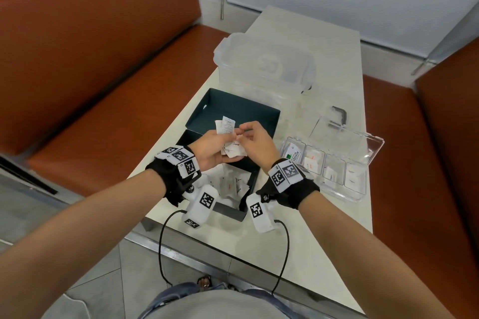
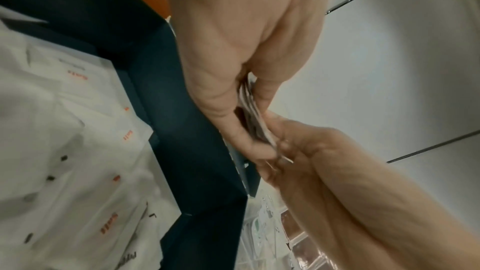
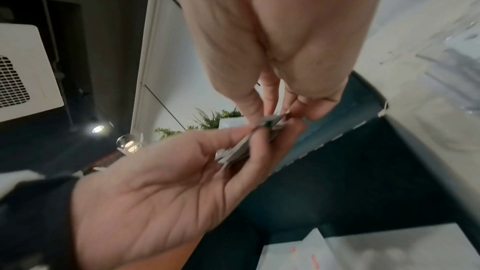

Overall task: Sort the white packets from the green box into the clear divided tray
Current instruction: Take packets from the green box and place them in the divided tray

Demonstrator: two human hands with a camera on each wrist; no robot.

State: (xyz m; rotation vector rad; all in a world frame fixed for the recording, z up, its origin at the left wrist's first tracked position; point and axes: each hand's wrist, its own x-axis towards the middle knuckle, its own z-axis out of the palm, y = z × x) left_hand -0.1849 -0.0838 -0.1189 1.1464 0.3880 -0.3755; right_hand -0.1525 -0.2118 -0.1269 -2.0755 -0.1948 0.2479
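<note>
Nearest: both wrists carry black straps w/ white marker blocks, cables running back toward the person. Green box [image 1: 248, 189] sits at near edge of the tabletop [image 1: 305, 248], under the wrists; loose white packets [image 1: 234, 185] lie inside it, some w/ orange print.

Just above the box, left hand [image 1: 215, 149] holds a fanned bunch of packets [image 1: 226, 125], thumb & fingers curled round the lower part of the stack, a few sticking up past the fingertips. Right hand [image 1: 255, 141] is right beside it, touching; thumb & forefinger pinch the edge of one packet in the bunch, other fingers loosely bent. Left wrist view shows the stack edge-on [image 2: 255, 122] between left thumb & fingers, w/ right fingertips [image 2: 281, 151] on its end. Right wrist view: same pinch, packet edges [image 3: 267, 124] between the two hands.

Right of the hands: clear divided tray [image 1: 363, 194] on the tabletop, lid hinged open toward the far side. Four compartments in a row: leftmost has a packet w/ green print [image 1: 293, 154], next has packets w/ orange marks, the other two hold plain white ones.

Farther: dark green box lid [image 1: 234, 111] lies open side up, just beyond the hands. Far side of that, a big clear lidded container [image 1: 264, 65]. Small grey bracket [image 1: 338, 116] beyond the tray. Orange bench seats [image 1: 90, 59] flank the tabletop.
</note>
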